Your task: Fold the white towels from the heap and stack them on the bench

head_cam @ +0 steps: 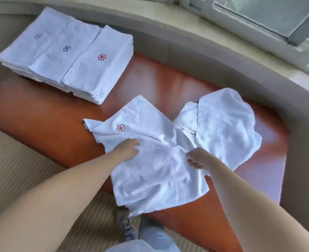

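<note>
A rumpled white terry towel with a red flower emblem (150, 160) lies spread on the glossy orange-brown padded table (40, 113), its near edge hanging over the table's front. The left hand (127, 149) rests on the towel's middle, just this side of the red flower, with its fingers (136, 143) curled down into the cloth; whether they pinch a fold cannot be told. The right hand (197, 158) is at the towel's right edge, its fingers (191, 161) bent and seeming to pinch that edge, though the blur leaves this unsure. Touching the towel on its right lies the loose heap of white towels (224, 124), partly overlapped by it. Well beyond the towel, at the table's far left end, sits the stack of folded white towels (66, 59), three overlapping piles whose tops show one red flower and two blue emblems. Behind the table runs a curved beige window ledge (186, 33). Below the towel's hanging edge, blue jeans (150, 233) show.
</note>
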A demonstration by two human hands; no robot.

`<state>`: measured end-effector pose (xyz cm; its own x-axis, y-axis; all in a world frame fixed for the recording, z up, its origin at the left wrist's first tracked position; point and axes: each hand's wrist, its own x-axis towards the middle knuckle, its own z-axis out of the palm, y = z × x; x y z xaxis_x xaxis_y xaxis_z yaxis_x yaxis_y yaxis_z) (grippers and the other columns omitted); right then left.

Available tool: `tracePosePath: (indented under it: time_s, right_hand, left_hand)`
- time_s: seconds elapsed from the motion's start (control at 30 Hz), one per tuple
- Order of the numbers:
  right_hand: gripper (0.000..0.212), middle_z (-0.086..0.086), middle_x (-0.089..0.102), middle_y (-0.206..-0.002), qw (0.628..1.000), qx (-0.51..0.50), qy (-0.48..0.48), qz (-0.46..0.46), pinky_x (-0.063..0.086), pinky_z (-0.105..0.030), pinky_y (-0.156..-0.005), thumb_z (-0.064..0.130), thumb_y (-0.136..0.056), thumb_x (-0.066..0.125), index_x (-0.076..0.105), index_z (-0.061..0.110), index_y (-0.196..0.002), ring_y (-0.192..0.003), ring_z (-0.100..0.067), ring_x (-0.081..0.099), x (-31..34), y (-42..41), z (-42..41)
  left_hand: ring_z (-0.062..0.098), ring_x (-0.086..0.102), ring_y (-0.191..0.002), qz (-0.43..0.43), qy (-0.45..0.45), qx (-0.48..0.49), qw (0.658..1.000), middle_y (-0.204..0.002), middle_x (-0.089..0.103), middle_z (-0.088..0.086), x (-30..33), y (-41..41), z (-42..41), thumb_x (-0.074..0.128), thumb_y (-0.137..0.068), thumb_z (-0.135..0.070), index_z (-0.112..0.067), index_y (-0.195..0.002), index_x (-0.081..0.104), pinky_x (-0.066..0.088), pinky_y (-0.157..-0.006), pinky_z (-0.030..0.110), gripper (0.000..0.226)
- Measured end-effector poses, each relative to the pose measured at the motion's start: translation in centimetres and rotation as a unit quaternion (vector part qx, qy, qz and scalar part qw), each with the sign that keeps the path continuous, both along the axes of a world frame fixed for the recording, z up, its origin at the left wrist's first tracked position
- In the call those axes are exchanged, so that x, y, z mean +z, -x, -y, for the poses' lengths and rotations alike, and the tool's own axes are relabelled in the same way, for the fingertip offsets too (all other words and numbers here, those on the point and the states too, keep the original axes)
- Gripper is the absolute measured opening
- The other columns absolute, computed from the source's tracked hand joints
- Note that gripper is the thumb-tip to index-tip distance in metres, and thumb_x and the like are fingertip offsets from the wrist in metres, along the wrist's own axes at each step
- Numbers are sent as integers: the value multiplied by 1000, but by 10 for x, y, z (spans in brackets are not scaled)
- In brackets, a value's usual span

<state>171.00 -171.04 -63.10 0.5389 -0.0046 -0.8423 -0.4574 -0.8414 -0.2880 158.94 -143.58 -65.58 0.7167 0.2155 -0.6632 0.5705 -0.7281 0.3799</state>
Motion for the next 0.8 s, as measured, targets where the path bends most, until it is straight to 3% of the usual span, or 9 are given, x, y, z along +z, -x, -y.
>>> tracePosePath:
  time_s: [0.07,0.17,0.27,0.37,0.47,0.53,0.63,0.7,0.8]
  right_hand:
    - [15,-8,66,-88,1000,13,-7,11,48,-28,-67,16,-101,53,63,6,-99,-74,-21,64,-16,-8,-17]
    - [35,-13,60,-130,996,28,-1,84,50,-33,-94,15,-97,52,61,11,-130,-118,-31,61,-36,-23,-29]
    - [51,-11,49,-140,985,67,41,155,47,-36,-98,18,-91,59,51,21,-141,-125,-32,56,-53,-31,-27]
    - [59,-10,44,-145,976,93,61,187,44,-44,-105,16,-88,59,45,20,-145,-133,-32,46,-67,-37,-29]
    - [51,-10,58,-135,977,113,49,173,48,-44,-102,19,-89,58,51,18,-139,-123,-35,57,-74,-44,-35]
    - [41,-11,66,-122,978,127,46,161,51,-40,-93,22,-90,56,58,20,-131,-113,-35,62,-76,-47,-41]
    - [23,-8,70,-111,975,148,35,161,49,-34,-80,24,-94,51,64,22,-113,-102,-32,63,-78,-50,-48]
    - [18,-3,70,-104,978,147,27,146,53,-36,-83,27,-95,49,63,26,-105,-95,-29,65,-79,-49,-49]
    - [20,4,69,-88,981,125,13,148,51,-32,-74,28,-94,49,66,29,-106,-79,-19,64,-71,-46,-52]
  left_hand:
    - [24,56,-124,-60,-15,37,997,-146,48,5,-20,24,-15,55,-100,-27,-19,-142,51,50,-98,35,42]
    - [32,56,-120,-118,-76,154,978,-141,43,12,-38,48,-27,54,-100,-26,-11,-141,42,50,-92,37,45]
    - [38,58,-119,-171,-101,329,923,-142,40,19,-48,60,-30,57,-98,-20,-4,-143,31,52,-95,43,54]
    - [35,60,-120,-210,-39,407,888,-135,56,20,-58,64,-35,59,-100,-19,-3,-124,48,50,-102,42,31]
    - [26,57,-85,-204,16,460,864,-91,57,14,-69,68,-31,51,-104,-9,-6,-85,51,50,-82,35,19]
    - [23,52,-82,-180,33,490,852,-80,49,10,-71,69,-29,52,-101,-6,-6,-82,49,44,-74,32,19]
    - [21,47,-75,-165,37,484,859,-79,47,8,-70,69,-34,56,-98,-12,-7,-86,50,42,-74,32,14]
    - [19,44,-67,-164,28,473,865,-78,46,6,-69,70,-37,57,-97,-15,-8,-87,50,41,-68,30,14]
    - [28,55,-89,-135,-9,464,876,-113,51,13,-63,67,-36,59,-95,-22,-7,-124,47,46,-68,33,35]
